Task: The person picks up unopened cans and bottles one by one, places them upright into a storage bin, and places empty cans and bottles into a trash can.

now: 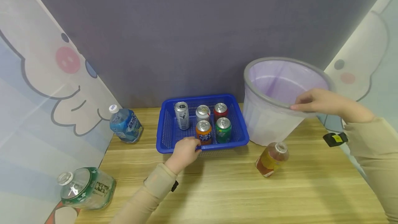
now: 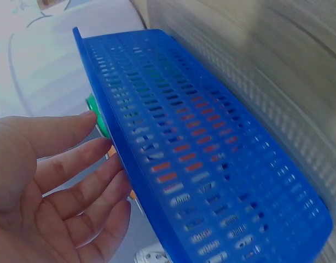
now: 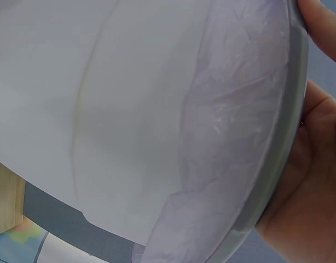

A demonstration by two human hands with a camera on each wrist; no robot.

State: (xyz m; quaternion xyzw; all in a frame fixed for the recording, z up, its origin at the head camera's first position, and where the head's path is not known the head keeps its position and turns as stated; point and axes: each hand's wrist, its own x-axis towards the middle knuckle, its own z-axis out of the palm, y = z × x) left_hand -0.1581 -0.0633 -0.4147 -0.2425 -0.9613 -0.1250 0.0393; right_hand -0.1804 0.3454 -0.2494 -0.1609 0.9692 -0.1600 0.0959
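Observation:
My left hand (image 1: 184,152) is at the front rim of a blue plastic basket (image 1: 164,127), its curled fingertips and thumb right at the edge in the left wrist view. Inside the basket several drink cans stand upright: a tall silver can (image 1: 182,116), a white can (image 1: 203,113), a red can (image 1: 220,111), an orange can (image 1: 204,132) and a green can (image 1: 223,130). On the right, my right hand (image 1: 326,103) grips the near rim of a white trash bin (image 1: 264,122) with a grey rim and a pale purple liner (image 3: 233,115). Part of that hand is hidden behind the rim.
An uncapped bottle of reddish-brown drink (image 1: 271,160) stands before the bin. Left of the basket is a blue bottle with a white cap (image 1: 125,125). A large clear bottle with a green label (image 1: 88,187) stands nearer. A grey wall (image 1: 199,37) rises behind the wooden table (image 1: 224,193).

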